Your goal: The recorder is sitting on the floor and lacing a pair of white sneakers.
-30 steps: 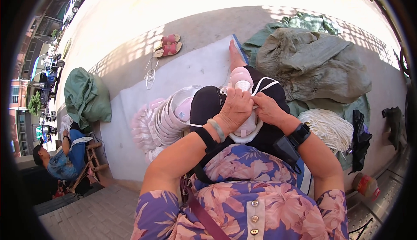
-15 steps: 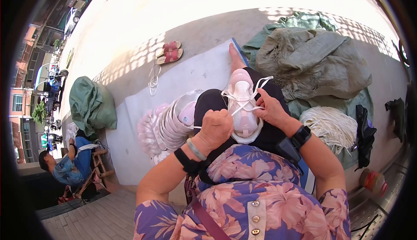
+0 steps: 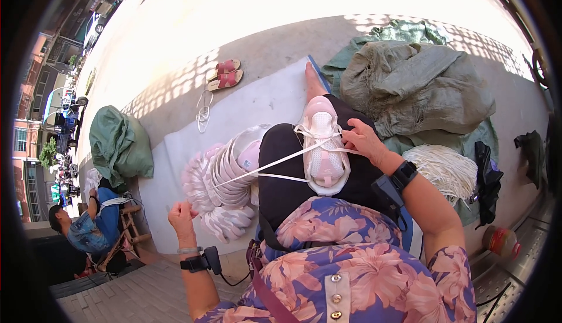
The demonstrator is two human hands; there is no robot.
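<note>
A pink and white sneaker (image 3: 325, 162) rests on my lap, its toe toward me. White shoelace (image 3: 274, 164) crosses its upper and stretches left in a taut line toward my left hand (image 3: 182, 217). That hand is closed in a pinch, out beside a stacked row of similar shoes (image 3: 225, 168); the lace's far end is lost against those pale shoes. At the sneaker's right side, my right hand (image 3: 364, 143) pinches the lace by the eyelets. A second strand lies leftward from near the toe across my dark trousers (image 3: 281, 147).
A heap of white laces (image 3: 442, 168) lies on the right, beside a black plastic bag (image 3: 487, 182). Beyond sit large grey-green sacks (image 3: 418, 86). Red sandals (image 3: 225, 75) and a loose lace (image 3: 203, 115) lie ahead. At left are a green sack (image 3: 120, 144) and a seated person (image 3: 88, 229).
My left hand has swung out left and down from the sneaker, drawing the lace into a long line. My right hand stays by the eyelets, slightly higher.
</note>
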